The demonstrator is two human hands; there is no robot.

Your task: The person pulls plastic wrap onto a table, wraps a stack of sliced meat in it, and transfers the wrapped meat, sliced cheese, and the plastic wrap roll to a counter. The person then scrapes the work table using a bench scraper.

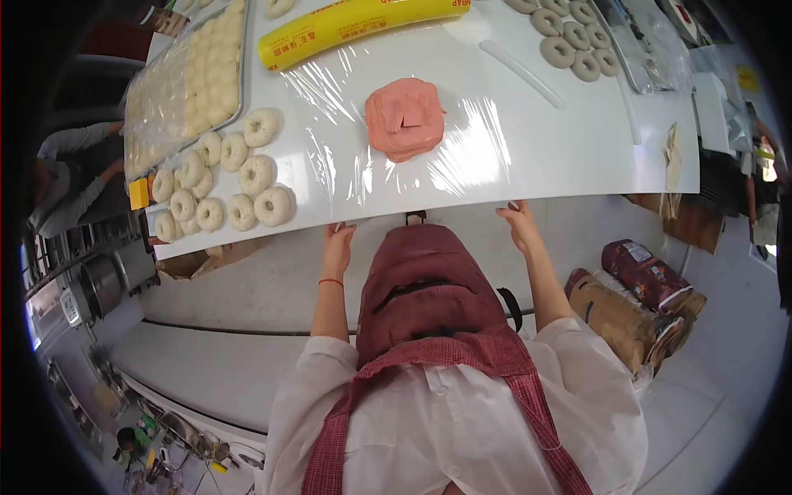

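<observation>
A yellow roll of plastic wrap (pixel 355 35) lies across the far side of the white table. Clear plastic wrap (pixel 478 136) stretches from it toward me, over a folded slab of pink dough (pixel 404 132) and up to the front edge. At that edge my left hand (pixel 338 239) is closed in a pinch on the wrap, left of my apron. My right hand (pixel 519 223) pinches the wrap at the edge further right. The film between the fingers is thin and hard to make out.
Pale dough rings (pixel 256 173) sit at the table's left, grey rings (pixel 573 37) at the far right. A plastic-covered tray of dough balls (pixel 206 74) stands far left. A translucent rod (pixel 524 74) lies right of the wrap. Bags (pixel 643 272) rest on the floor. Another person's arm (pixel 78 140) shows left.
</observation>
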